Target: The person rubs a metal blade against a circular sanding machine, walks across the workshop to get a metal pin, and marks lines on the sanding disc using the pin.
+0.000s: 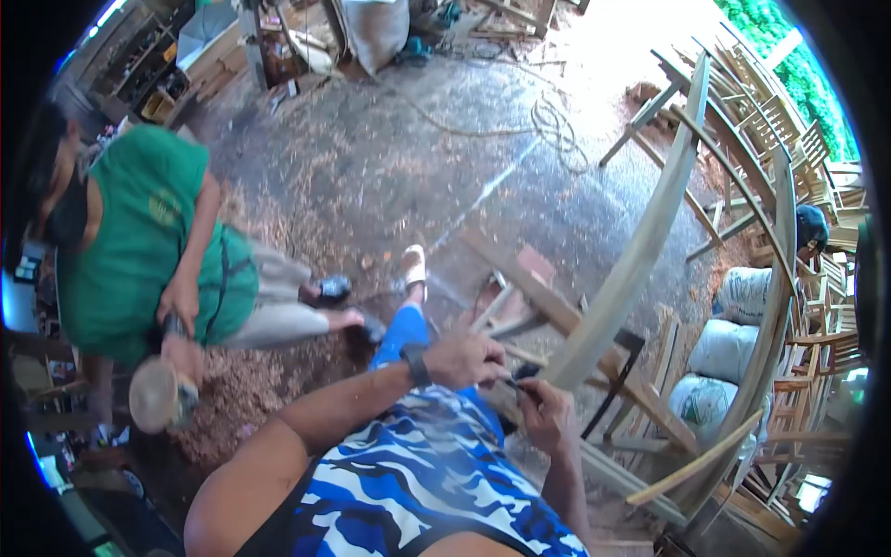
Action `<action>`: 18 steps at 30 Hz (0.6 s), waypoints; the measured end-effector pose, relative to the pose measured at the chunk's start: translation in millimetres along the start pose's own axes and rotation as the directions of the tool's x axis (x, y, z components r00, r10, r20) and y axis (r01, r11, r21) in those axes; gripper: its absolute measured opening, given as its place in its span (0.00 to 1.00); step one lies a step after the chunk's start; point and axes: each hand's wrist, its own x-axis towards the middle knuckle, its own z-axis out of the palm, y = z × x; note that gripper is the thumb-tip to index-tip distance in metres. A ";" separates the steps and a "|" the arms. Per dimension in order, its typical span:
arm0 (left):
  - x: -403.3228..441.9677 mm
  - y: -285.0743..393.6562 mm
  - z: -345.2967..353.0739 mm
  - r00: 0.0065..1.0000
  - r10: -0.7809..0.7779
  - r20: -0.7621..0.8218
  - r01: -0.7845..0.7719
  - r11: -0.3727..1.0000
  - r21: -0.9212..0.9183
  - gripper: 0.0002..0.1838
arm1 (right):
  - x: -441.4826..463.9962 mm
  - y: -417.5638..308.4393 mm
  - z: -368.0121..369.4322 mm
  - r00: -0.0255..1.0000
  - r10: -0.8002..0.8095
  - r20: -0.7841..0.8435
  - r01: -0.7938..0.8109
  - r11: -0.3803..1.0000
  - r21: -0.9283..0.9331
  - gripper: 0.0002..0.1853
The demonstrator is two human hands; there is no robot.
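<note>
In front of my camouflage-patterned shirt (418,464), both hands are close together at the middle of the view. My left hand (455,360), with a dark band on its wrist, has its fingers closed in a pinch on a small dark object (510,379). From the other side, my right hand (548,408) pinches the same object. What the object is cannot be made out. Just beyond my hands lie wooden beams (529,288) and the lower end of a long curved plank (640,260).
At the left a person in green (153,241) holds a power tool with a round disc (155,396). A coiled rope (557,130) lies on the floor. White sacks (715,348) and wooden chairs (807,371) stand at the right.
</note>
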 end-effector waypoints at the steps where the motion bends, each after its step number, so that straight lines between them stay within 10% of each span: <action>1: 13.4 -5.0 -14.9 0.998 0.052 0.036 -0.053 0.998 0.025 0.12 | 15.9 -3.8 2.7 0.999 0.032 -0.006 -0.032 0.999 0.007 0.07; 6: 84.9 -53.4 -114.9 0.929 0.281 0.242 -0.303 0.951 0.059 0.15 | 118.2 -9.9 40.5 0.993 0.038 -0.109 -0.041 0.999 -0.028 0.09; 8: 101.4 -52.8 -184.2 0.955 0.126 0.268 -0.104 0.990 -0.097 0.16 | 170.9 -18.6 59.8 0.983 0.156 -0.094 -0.156 0.988 0.015 0.08; 18: 104.3 -49.6 -567.9 0.811 -0.071 -0.581 0.106 0.994 0.027 0.18 | 442.1 -120.0 65.5 0.988 0.034 -0.149 -0.050 0.993 -0.104 0.11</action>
